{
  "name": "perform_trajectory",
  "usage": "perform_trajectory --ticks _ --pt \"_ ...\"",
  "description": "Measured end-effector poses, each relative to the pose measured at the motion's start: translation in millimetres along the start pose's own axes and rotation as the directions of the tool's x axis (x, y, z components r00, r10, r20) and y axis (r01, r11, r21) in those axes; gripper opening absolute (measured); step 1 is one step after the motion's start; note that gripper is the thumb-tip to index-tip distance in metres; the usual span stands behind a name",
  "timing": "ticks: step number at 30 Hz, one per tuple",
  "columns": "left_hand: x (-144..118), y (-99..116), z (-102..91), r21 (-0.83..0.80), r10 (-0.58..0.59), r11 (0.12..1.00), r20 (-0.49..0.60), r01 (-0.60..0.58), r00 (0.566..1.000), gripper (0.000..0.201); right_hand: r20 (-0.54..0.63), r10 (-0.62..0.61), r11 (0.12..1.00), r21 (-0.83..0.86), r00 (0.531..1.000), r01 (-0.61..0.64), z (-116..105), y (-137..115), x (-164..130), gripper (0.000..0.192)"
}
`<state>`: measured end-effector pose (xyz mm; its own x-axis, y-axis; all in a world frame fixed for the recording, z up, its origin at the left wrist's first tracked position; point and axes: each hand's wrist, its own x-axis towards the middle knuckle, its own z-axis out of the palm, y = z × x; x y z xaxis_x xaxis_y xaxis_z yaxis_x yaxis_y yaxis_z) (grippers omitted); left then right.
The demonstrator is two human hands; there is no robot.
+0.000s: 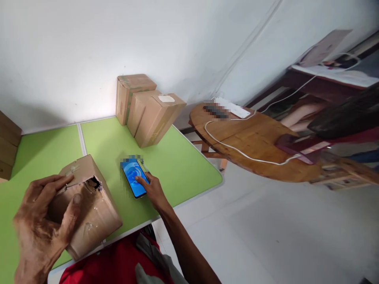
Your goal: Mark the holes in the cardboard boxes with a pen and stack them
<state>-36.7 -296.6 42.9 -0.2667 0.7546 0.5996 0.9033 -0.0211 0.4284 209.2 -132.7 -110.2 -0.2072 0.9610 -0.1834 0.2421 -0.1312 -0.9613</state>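
Brown cardboard box (87,207), taped and torn open at one upper corner, sits at the near edge of the green desk (183,165), tilted toward you, with its lower end just over the desk's white rim. Your left hand (41,225) wraps it from the left side: the thumb lies along the near face, the other fingers curl over the top flap, closed firmly on the cardboard. Keep that grip low and broad so the box does not tip off the edge while your attention is elsewhere; my judgement is that sliding it a little further onto the desk would steady it.

Your right hand (152,189) rests on the desk beside the blue-screened smartphone (134,177), which lies flat, midway between the near edge and the far one. The index finger is stretched out and touches the lower part of the screen; the remaining fingers are loosely folded, gripping nothing. Press with the fingertip only and keep the wrist planted on the desk, so the phone does not skid toward the right edge.

At the far edge, against the white wall, stand three plain brown cartons (148,108), touching one another. Off the desk's right side stands a round wooden table (260,146) with a white cable (237,150) trailing across it, well apart from both hands.
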Motion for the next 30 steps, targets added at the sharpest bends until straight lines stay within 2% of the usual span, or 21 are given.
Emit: perform_trajectory --ticks 3,6,11,17,20,21,23,24,25,26,27,28,29,30 --pt "-3.7 1.7 -1.2 0.011 -0.018 1.000 -0.005 0.018 1.000 0.032 -0.014 -0.008 0.992 -0.125 1.000 0.007 2.2 10.1 3.0 0.053" --pt "-7.1 4.2 -2.0 -0.020 -0.086 0.996 0.013 0.086 0.996 0.029 -0.055 -0.019 0.963 -0.270 0.998 0.003 0.5 13.9 2.1 0.046" --pt "-16.4 7.4 -0.7 -0.058 -0.106 0.993 -0.037 0.103 0.994 0.030 -0.131 -0.016 0.858 -0.510 0.991 -0.054 -0.6 15.0 -5.2 0.028" --pt "-35.9 8.4 -1.9 -0.109 -0.165 0.981 -0.051 0.159 0.985 0.026 -0.139 -0.033 0.745 -0.664 0.990 -0.069 3.0 10.1 -13.6 0.032" --pt "-47.7 10.9 -0.9 -0.160 -0.253 0.959 -0.096 0.236 0.963 0.027 -0.152 -0.111 0.713 -0.700 0.982 -0.028 1.6 16.3 -17.6 0.036" --pt "-52.0 11.5 0.4 -0.183 -0.299 0.944 -0.124 0.274 0.946 0.032 -0.175 -0.175 0.724 -0.689 0.969 0.007 2.6 19.4 -19.5 0.041" --pt "-61.4 12.2 4.1 -0.270 -0.429 0.886 -0.167 0.377 0.888 0.049 -0.178 -0.250 0.823 -0.557 0.952 0.112 10.0 23.9 -27.2 0.060" --pt "-66.7 12.5 5.7 -0.338 -0.510 0.833 -0.160 0.439 0.845 0.061 -0.126 -0.210 0.892 -0.431 0.969 0.138 16.8 24.1 -33.8 0.070" --pt "-72.4 12.9 6.9 -0.419 -0.597 0.755 -0.122 0.504 0.793 0.073 -0.015 -0.113 0.956 -0.275 0.993 0.105 25.6 22.4 -42.1 0.077" --pt "-78.6 13.3 7.3 -0.499 -0.682 0.650 -0.050 0.573 0.730 0.082 0.149 0.015 0.993 -0.121 0.989 0.003 35.9 18.8 -51.7 0.082" --pt "-85.2 13.5 6.8 -0.561 -0.748 0.528 0.048 0.637 0.662 0.089 0.335 0.131 0.990 0.002 0.933 -0.140 47.2 13.4 -61.4 0.086" --pt "-92.2 12.8 5.2 -0.599 -0.787 0.411 0.148 0.688 0.599 0.094 0.494 0.196 0.958 0.089 0.847 -0.273 58.8 6.4 -70.3 0.088" --pt "-99.4 10.7 2.5 -0.610 -0.802 0.321 0.231 0.724 0.550 0.096 0.608 0.181 0.923 0.167 0.773 -0.347 70.0 -1.7 -77.3 0.089" --pt "-106.9 6.4 -1.2 -0.602 -0.807 0.268 0.286 0.752 0.516 0.097 0.674 0.105 0.903 0.243 0.731 -0.354 80.5 -10.7 -82.0 0.088"
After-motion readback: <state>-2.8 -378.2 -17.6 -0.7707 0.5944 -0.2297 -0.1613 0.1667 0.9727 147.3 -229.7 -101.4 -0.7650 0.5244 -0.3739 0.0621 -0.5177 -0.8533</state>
